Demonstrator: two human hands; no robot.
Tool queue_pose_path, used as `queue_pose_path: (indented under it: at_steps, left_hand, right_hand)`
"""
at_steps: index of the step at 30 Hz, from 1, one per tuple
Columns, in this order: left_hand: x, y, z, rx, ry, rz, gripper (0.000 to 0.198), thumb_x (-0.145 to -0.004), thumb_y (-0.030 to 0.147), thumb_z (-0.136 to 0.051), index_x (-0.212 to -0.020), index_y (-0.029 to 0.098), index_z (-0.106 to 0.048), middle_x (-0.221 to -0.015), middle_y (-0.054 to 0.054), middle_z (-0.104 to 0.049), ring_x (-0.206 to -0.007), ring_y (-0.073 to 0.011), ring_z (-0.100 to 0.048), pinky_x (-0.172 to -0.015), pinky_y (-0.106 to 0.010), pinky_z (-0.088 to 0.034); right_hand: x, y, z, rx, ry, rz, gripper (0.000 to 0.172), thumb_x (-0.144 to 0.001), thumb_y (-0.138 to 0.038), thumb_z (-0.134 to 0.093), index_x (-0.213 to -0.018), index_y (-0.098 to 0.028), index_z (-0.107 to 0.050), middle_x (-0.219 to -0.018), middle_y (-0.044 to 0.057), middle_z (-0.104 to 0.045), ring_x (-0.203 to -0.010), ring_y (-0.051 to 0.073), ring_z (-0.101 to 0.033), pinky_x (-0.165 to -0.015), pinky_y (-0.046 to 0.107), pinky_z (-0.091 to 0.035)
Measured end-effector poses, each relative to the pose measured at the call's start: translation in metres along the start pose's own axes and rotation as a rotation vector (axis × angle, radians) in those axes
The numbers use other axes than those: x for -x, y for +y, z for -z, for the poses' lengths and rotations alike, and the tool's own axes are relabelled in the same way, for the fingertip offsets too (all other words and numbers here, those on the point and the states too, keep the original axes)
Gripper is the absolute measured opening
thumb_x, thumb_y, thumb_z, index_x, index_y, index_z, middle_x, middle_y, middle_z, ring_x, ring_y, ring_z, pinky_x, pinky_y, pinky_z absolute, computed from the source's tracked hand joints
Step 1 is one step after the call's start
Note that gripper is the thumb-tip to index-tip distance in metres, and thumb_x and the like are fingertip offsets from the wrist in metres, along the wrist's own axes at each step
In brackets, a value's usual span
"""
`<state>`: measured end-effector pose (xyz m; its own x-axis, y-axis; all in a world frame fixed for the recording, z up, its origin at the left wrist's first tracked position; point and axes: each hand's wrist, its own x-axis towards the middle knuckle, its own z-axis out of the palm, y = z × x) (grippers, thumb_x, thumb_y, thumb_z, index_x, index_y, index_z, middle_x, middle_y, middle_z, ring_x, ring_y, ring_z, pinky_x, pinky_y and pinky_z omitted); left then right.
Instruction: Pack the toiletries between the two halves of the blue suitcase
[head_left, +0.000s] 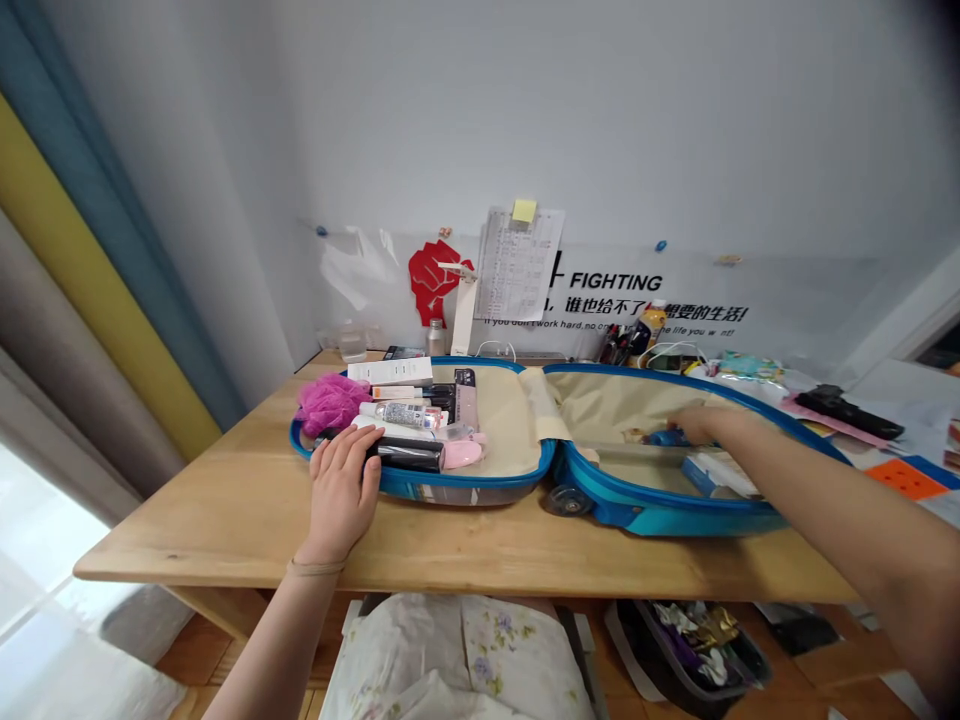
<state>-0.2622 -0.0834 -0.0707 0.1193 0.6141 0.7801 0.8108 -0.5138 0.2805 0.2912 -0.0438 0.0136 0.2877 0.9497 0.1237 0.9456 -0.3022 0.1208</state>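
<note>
An open blue suitcase (461, 482) lies on the wooden table with its two halves spread apart. My left hand (346, 470) rests over the left half's front rim, fingers stretched out beside a black cylindrical container (409, 454). A pink mesh bath puff (334, 402), a clear bottle (405, 414), a white box (390, 371) and a pink-ended item (463, 453) are packed around it. Inside the right half, my right hand (694, 425) reaches down at a small blue object (666, 437); its fingers are blurred and partly hidden. A blue-and-white box (709, 472) sits close by, under my forearm.
Behind the suitcase are a small bottle (436, 338), a white lamp-like stand (463, 312), pens (616, 345) and an orange-capped bottle (649, 330). Papers and a black item (847, 412) crowd the right side. Below the table edge (480, 568) stands a filled bin (694, 655).
</note>
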Motion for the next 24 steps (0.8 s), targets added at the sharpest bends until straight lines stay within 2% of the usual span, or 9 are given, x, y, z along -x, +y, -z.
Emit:
queue_pose_path:
  at_steps: [4,7,9,11,15,17,19,21,24]
  left_hand:
    - [-0.001,0.0,0.001,-0.009,-0.005,0.002,0.04,-0.101,0.031,-0.033,-0.125,0.021,-0.062,-0.127,-0.01,-0.067,-0.124,-0.027,-0.054,-0.108,-0.045,-0.03]
    - [-0.001,0.002,0.001,-0.015,0.001,0.003,0.039,-0.1,0.031,-0.033,-0.123,0.02,-0.063,-0.125,-0.01,-0.068,-0.123,-0.0269,-0.055,-0.108,-0.045,-0.031]
    - [-0.001,0.002,0.001,-0.019,0.002,0.007,0.039,-0.1,0.031,-0.033,-0.123,0.02,-0.063,-0.126,-0.01,-0.067,-0.124,-0.0268,-0.055,-0.108,-0.045,-0.031]
    - [-0.001,0.002,0.001,-0.019,0.001,0.009,0.039,-0.1,0.031,-0.033,-0.123,0.021,-0.063,-0.127,-0.01,-0.067,-0.124,-0.0267,-0.055,-0.108,-0.045,-0.03]
    - [-0.001,0.002,0.001,-0.013,0.007,0.014,0.039,-0.1,0.032,-0.033,-0.123,0.021,-0.063,-0.125,-0.01,-0.068,-0.123,-0.0265,-0.055,-0.108,-0.045,-0.03]
    - [-0.002,0.002,0.001,-0.011,0.008,0.023,0.039,-0.1,0.032,-0.032,-0.122,0.021,-0.063,-0.125,-0.009,-0.068,-0.124,-0.0264,-0.055,-0.109,-0.045,-0.03]
    - [-0.002,0.003,0.001,-0.008,0.007,0.029,0.039,-0.1,0.033,-0.033,-0.122,0.022,-0.063,-0.126,-0.009,-0.068,-0.125,-0.0265,-0.054,-0.109,-0.045,-0.03]
    - [-0.002,0.003,0.001,-0.003,0.0,0.031,0.039,-0.1,0.032,-0.033,-0.122,0.021,-0.063,-0.126,-0.01,-0.067,-0.125,-0.0268,-0.054,-0.11,-0.045,-0.029]
    - [-0.001,0.002,0.001,0.003,-0.015,0.035,0.039,-0.1,0.032,-0.033,-0.124,0.021,-0.063,-0.127,-0.01,-0.067,-0.126,-0.0269,-0.053,-0.111,-0.046,-0.028]
  right_hand:
    - [-0.006,0.006,-0.009,0.084,-0.289,-0.051,0.022,-0.093,-0.036,-0.061,-0.106,-0.02,-0.066,-0.109,0.006,-0.067,-0.096,0.014,-0.065,-0.083,0.031,-0.055]
    - [-0.006,-0.001,-0.007,0.124,-0.34,-0.029,0.008,-0.085,-0.025,-0.07,-0.09,-0.018,-0.07,-0.099,0.007,-0.07,-0.092,0.015,-0.066,-0.085,0.031,-0.052]
    - [-0.004,-0.007,0.001,0.122,-0.316,0.006,0.011,-0.076,-0.015,-0.075,-0.086,-0.017,-0.072,-0.098,0.012,-0.072,-0.09,0.019,-0.067,-0.082,0.032,-0.05]
    - [-0.004,-0.013,0.014,0.102,-0.266,0.04,0.022,-0.072,-0.012,-0.075,-0.093,-0.015,-0.074,-0.099,0.019,-0.072,-0.088,0.025,-0.068,-0.077,0.034,-0.048]
    - [-0.007,-0.03,0.048,0.067,-0.106,0.09,0.044,-0.081,-0.022,-0.067,-0.124,-0.011,-0.064,-0.117,0.027,-0.066,-0.097,0.031,-0.065,-0.076,0.039,-0.046]
    - [-0.009,-0.047,0.066,0.054,-0.006,0.152,0.05,-0.085,-0.024,-0.063,-0.133,-0.014,-0.057,-0.129,0.025,-0.06,-0.111,0.033,-0.059,-0.086,0.041,-0.044]
    - [-0.009,-0.073,0.08,0.023,0.091,0.278,0.052,-0.084,-0.022,-0.063,-0.135,-0.02,-0.055,-0.137,0.018,-0.055,-0.126,0.033,-0.049,-0.1,0.043,-0.04]
    - [-0.006,-0.108,0.091,-0.046,0.158,0.479,0.049,-0.082,-0.018,-0.063,-0.13,-0.026,-0.06,-0.141,0.011,-0.052,-0.137,0.034,-0.037,-0.111,0.045,-0.032]
    - [0.003,-0.167,0.099,-0.14,0.181,0.772,0.035,-0.087,-0.017,-0.054,-0.115,-0.032,-0.067,-0.143,0.003,-0.051,-0.145,0.032,-0.023,-0.117,0.048,-0.022]
